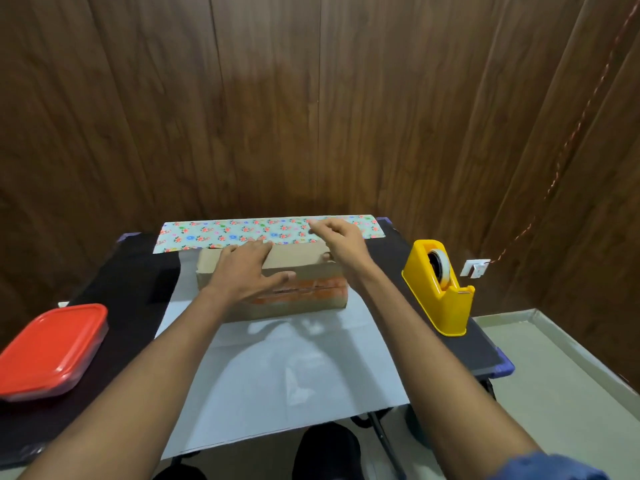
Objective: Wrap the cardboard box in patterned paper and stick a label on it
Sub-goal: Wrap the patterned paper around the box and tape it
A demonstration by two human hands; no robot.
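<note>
Wood-panelled room corner [311, 98] with a small folding table [485, 348], home-like.

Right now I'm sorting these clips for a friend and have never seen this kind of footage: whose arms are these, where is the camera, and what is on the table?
There is no machine here. One wide-angle camera is worn on a person's head and looks forward and down, so the two bare arms reaching in from the bottom are that person's own.

On the dark table a sheet of patterned paper lies white side up; its far edge shows the flower print. A cardboard box sits on the paper.

The left hand rests flat on top of the box, fingers spread. The right hand is raised over the far edge of the paper with its fingers curled; whether it pinches the paper I cannot tell.

To the right stands a yellow tape dispenser. At the left edge sits a container with a red lid.
</note>
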